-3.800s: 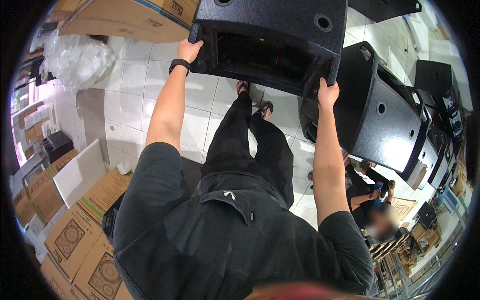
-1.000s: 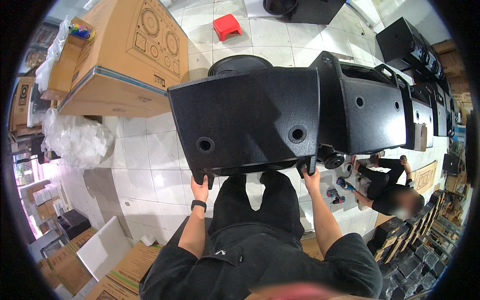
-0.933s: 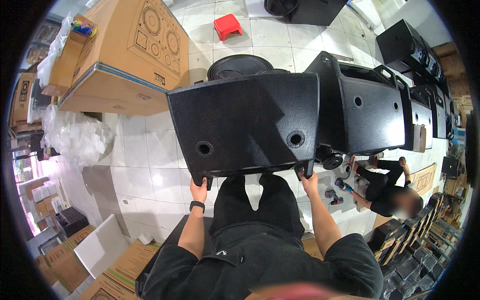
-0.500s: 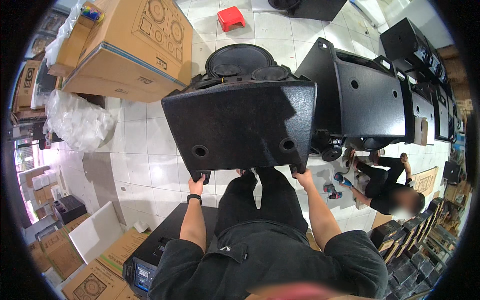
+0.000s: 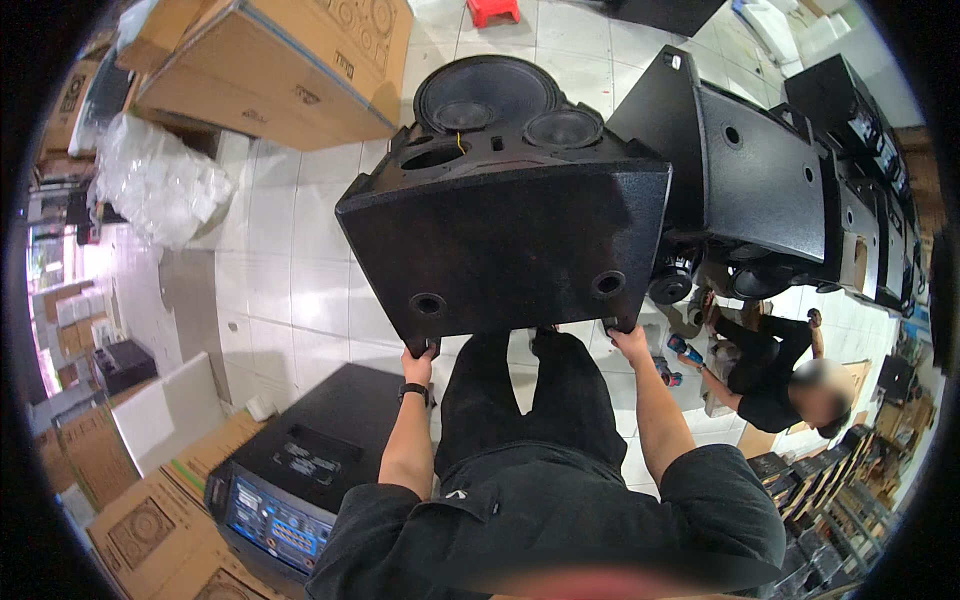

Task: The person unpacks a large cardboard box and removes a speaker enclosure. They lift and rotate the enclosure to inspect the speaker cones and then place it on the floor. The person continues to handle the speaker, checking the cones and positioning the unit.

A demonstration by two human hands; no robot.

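Note:
Between my arms stands a large black speaker cabinet [image 5: 510,250], broad at the far end and narrower toward me, with two round sockets in its near panel. My left hand [image 5: 420,362] is closed on its near left corner, fingers partly hidden beneath. My right hand [image 5: 628,345] grips the near right corner the same way. On the cabinet's far face sit a big woofer cone [image 5: 490,85] and a smaller round driver [image 5: 563,128]. Beside them is an open round hole [image 5: 430,155] with a short yellow wire [image 5: 460,143] near it.
More black cabinets [image 5: 765,170] line the right side. A co-worker [image 5: 790,375] sits on the right holding a blue power drill [image 5: 685,350]. A large carton [image 5: 290,75] and plastic wrapping [image 5: 160,185] lie left. An amplifier-backed speaker [image 5: 300,470] stands at lower left; a red stool [image 5: 493,12] is far ahead.
The cabinet has shifted slightly right and tipped, showing more of its driver face and the open hole. Both hands moved right with it, still gripping. The view has also shifted.

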